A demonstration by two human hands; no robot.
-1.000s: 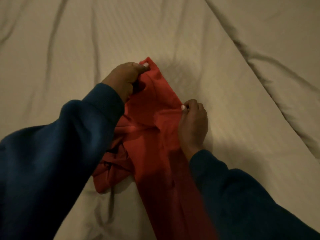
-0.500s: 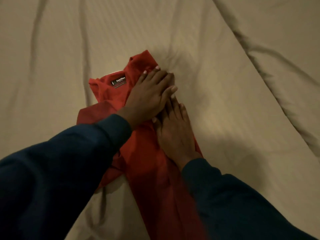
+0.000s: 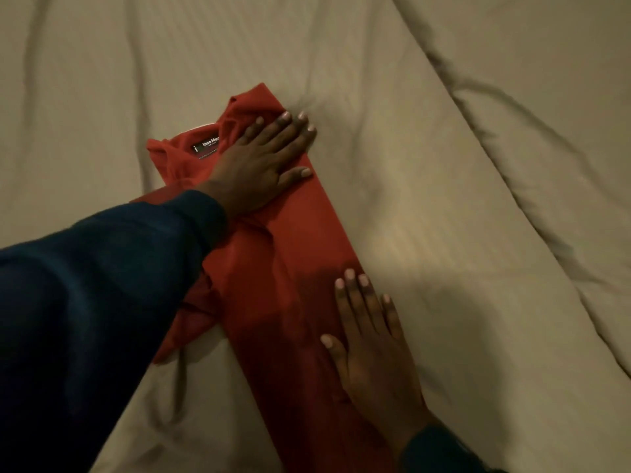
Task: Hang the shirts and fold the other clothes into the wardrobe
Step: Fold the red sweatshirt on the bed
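Hands first: I see both of them lying flat on a red garment that is spread on the bed. My left hand presses down near the collar end, fingers straight and fanned slightly, the fingertips reaching the garment's right edge and touching the bedding just past it. My right hand lies lower, palm down, fingers straight and close together, set along the same right edge; its outer fingers lie half on the cloth and half on the bed. Neither hand grips anything; both are spread flat against the fabric.

From the head camera the garment reads as a long narrow strip folded lengthwise, running from the upper middle of the view down to the bottom edge. Its right side is a clean straight fold line. On the left side, loose cloth bunches out beneath my left sleeve, which is dark blue and covers much of that part. At the top, the neckline is turned open, showing a black label with white lettering, partly hidden by my left hand. My right sleeve shows only at the bottom edge.

Beige bedding with long creases surrounds the garment, with a heavier rumpled ridge crossing the upper right.
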